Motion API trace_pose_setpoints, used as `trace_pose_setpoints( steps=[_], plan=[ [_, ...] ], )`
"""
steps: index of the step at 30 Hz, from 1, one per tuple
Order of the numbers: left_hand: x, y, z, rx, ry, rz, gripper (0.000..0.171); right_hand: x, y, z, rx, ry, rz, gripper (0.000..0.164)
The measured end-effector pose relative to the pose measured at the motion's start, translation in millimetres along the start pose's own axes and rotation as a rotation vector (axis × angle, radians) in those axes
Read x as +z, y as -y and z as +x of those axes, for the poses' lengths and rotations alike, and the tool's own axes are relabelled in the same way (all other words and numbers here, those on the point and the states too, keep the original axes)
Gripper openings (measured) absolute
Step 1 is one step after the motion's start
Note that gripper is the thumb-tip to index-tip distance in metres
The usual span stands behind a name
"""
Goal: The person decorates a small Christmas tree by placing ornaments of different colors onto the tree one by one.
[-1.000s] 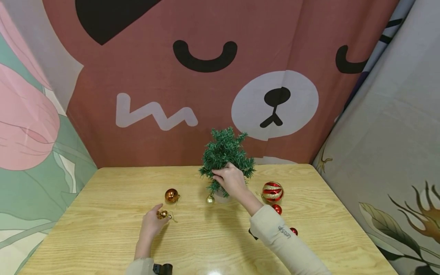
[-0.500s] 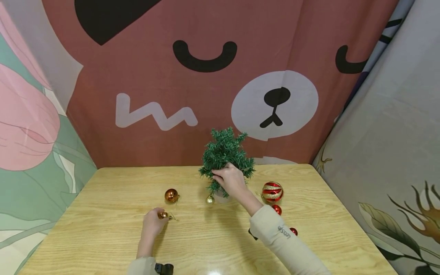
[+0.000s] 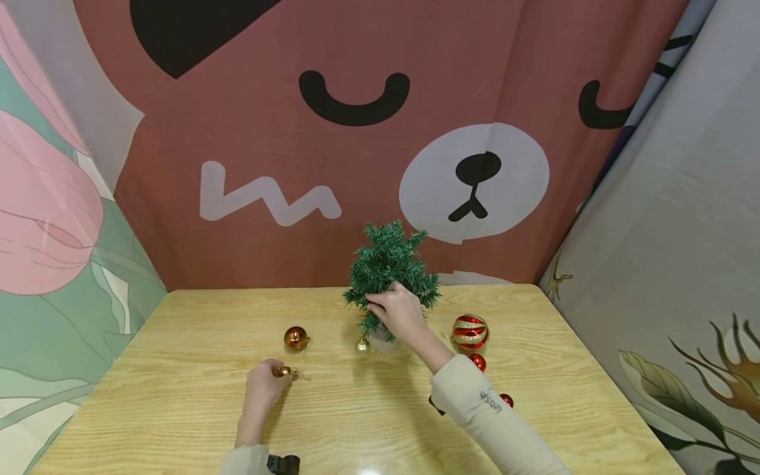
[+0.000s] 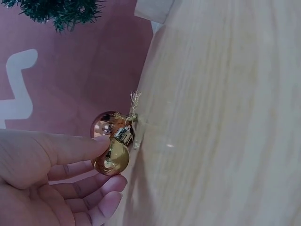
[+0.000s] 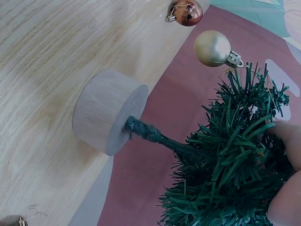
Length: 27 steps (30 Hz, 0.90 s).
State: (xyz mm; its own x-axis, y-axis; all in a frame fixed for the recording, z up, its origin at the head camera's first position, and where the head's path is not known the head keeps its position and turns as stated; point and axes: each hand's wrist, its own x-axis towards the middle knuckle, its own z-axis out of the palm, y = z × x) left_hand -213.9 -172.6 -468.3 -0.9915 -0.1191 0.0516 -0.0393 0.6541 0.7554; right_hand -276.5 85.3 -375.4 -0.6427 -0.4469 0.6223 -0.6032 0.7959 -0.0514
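My left hand [image 3: 264, 384] pinches a small shiny gold Christmas ball [image 4: 117, 160] between thumb and fingers, low over the table at left. Just behind it lies a copper-coloured ball [image 3: 295, 338]. In the middle stands a small green artificial Christmas tree [image 3: 388, 251] on a round pale base [image 5: 101, 106]. My right hand [image 3: 402, 311] grips the tree's front branches; the foliage partly hides its fingertips. A matte pale gold ball [image 5: 212, 48] hangs from a low branch on the tree's left side.
Right of the tree lie a large red-and-gold striped ball [image 3: 471, 332] and a red ball [image 3: 477, 362]. Another red ball [image 3: 506, 400] is partly covered by the right sleeve. A printed cloth [image 3: 255, 251] hangs behind the wooden table [image 3: 196, 369].
My left fingers have closed on the small gold ball, covering more of it. The right hand and the tree have stayed in place.
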Motion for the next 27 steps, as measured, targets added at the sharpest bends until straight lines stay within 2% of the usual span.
trace_pose_setpoints(
  steps=[15,27],
  plan=[
    [-7.1,-19.0,-0.7,0.022,-0.030,-0.057,0.026,1,-1,0,0.008,0.007,-0.019,0.020],
    [-11.6,-41.8,-3.5,0.090,-0.095,-0.077,0.032,0,-1,0,0.003,0.019,-0.017,0.021]
  ],
)
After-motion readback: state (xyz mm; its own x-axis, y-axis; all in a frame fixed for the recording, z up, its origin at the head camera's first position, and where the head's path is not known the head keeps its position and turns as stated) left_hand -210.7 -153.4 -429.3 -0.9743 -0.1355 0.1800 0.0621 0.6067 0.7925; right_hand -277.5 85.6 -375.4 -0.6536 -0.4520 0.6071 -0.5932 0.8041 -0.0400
